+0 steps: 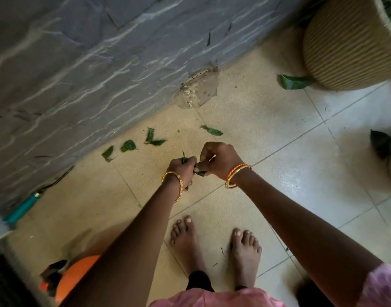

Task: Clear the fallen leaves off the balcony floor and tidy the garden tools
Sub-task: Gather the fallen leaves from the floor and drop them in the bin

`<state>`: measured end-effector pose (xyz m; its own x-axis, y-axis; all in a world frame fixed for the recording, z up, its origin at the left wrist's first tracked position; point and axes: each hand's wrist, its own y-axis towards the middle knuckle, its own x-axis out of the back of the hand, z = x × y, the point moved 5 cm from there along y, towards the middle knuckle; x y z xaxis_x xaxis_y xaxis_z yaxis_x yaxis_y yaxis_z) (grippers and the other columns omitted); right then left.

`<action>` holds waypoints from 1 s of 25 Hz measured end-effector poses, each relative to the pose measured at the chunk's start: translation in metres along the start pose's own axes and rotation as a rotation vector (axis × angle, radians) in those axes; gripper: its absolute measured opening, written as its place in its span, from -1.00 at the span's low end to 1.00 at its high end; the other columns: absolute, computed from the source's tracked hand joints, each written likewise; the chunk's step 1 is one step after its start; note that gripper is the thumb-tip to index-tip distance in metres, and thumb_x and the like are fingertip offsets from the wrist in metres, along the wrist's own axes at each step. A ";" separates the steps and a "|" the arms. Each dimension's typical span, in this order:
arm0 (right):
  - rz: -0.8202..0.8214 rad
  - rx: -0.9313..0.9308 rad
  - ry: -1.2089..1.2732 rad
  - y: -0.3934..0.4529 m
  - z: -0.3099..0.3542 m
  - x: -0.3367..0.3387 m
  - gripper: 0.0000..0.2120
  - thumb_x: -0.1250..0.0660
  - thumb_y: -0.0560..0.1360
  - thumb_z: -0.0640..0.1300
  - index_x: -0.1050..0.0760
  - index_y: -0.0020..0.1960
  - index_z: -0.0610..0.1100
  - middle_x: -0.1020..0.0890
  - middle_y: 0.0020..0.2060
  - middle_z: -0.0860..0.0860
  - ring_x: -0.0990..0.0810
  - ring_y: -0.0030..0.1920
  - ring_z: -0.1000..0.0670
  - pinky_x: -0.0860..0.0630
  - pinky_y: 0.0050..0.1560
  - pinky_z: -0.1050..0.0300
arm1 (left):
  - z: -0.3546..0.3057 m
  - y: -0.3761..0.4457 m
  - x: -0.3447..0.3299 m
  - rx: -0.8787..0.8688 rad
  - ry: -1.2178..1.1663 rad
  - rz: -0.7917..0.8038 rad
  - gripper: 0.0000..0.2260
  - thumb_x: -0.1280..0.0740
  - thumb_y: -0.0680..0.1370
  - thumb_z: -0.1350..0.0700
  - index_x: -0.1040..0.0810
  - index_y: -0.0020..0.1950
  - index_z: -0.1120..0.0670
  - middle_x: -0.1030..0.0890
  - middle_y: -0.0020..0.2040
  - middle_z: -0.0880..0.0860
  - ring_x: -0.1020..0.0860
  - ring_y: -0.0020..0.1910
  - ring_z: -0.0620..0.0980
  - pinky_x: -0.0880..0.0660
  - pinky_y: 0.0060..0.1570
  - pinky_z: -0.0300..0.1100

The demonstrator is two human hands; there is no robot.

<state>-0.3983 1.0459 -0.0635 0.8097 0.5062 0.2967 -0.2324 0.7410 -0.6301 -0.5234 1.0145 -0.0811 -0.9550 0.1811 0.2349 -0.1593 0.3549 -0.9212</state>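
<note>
Both clenched on gathered leaves [200, 173] at frame centre, left hand [183, 168] nearer the loose leaves [153, 138] strewn up-left beside the wall [79, 63], right hand [218, 160] farther.

Green leaves lie loose on the beige tiles [245, 111]: four along the wall [57, 74] at [107, 153], [128, 146], [152, 138], [212, 130], one against the pot [349, 45] at [294, 82], a bunch [199, 170] between both hands.
</note>
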 end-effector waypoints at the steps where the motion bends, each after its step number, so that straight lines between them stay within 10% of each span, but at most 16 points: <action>1: 0.016 -0.031 -0.046 0.004 -0.002 -0.001 -0.68 -0.58 0.26 -0.17 -0.49 -0.11 -0.16 -0.57 -0.21 -0.04 -0.60 -0.23 -0.03 -0.55 -0.30 0.28 | 0.003 -0.001 0.003 0.007 0.009 -0.044 -0.73 -0.24 0.56 0.04 -0.46 -0.33 0.09 -0.45 -0.40 0.04 -0.36 -0.47 0.00 -0.30 -0.44 -0.25; 5: -0.010 -0.176 0.053 0.034 -0.024 0.022 -0.63 -0.48 0.39 -0.05 -0.52 0.15 -0.12 -0.56 0.11 -0.05 -0.56 0.09 -0.06 -0.55 0.11 0.06 | 0.018 0.004 0.019 0.106 -0.096 -0.212 -0.79 -0.26 0.52 0.03 -0.53 -0.13 0.17 -0.63 -0.17 0.16 -0.45 -0.31 0.04 -0.48 -0.22 -0.10; 9: -0.290 -0.036 -0.616 0.060 -0.039 0.026 -0.56 -0.35 0.49 -0.16 -0.40 0.35 -0.12 -0.39 0.29 -0.18 -0.38 0.26 -0.20 -0.46 0.19 -0.06 | 0.030 0.010 0.032 0.199 -0.199 -0.103 -0.86 -0.23 0.49 0.15 -0.49 -0.23 0.16 -0.64 -0.25 0.05 -0.33 -0.50 -0.09 -0.25 -0.58 -0.33; 17: -0.296 0.153 -0.519 0.055 -0.036 -0.027 -0.87 -0.31 0.49 -0.32 -0.60 -0.01 -0.24 -0.62 -0.14 -0.20 -0.61 -0.15 -0.19 -0.57 -0.11 0.01 | 0.050 0.019 0.047 0.203 -0.202 -0.119 -0.85 -0.26 0.55 0.13 -0.49 -0.18 0.16 -0.42 -0.37 0.07 -0.33 -0.50 -0.04 -0.26 -0.64 -0.34; 21: -0.203 0.225 -0.280 0.002 0.002 -0.072 -0.96 -0.40 0.42 -0.32 -0.61 -0.14 -0.24 -0.66 -0.31 -0.13 -0.59 -0.35 -0.05 -0.57 -0.24 0.08 | 0.049 0.005 0.049 0.068 -0.159 -0.131 -0.71 -0.28 0.56 -0.08 -0.56 -0.10 0.14 -0.50 -0.29 0.09 -0.47 -0.35 0.05 -0.45 -0.42 -0.18; 25: -0.014 0.189 -0.384 -0.019 0.039 -0.109 -0.83 -0.31 0.41 -0.35 -0.63 -0.06 -0.25 -0.68 -0.14 -0.16 -0.63 -0.09 -0.17 -0.46 -0.09 0.14 | 0.067 -0.017 0.067 0.049 -0.085 -0.269 -0.67 -0.22 0.59 -0.08 -0.55 -0.01 0.19 -0.63 -0.05 0.23 -0.60 -0.06 0.21 -0.57 0.01 0.04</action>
<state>-0.5037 0.9940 -0.0562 0.5625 0.5963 0.5728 -0.3461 0.7989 -0.4918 -0.6016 0.9595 -0.0708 -0.8941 0.0082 0.4478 -0.4196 0.3346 -0.8438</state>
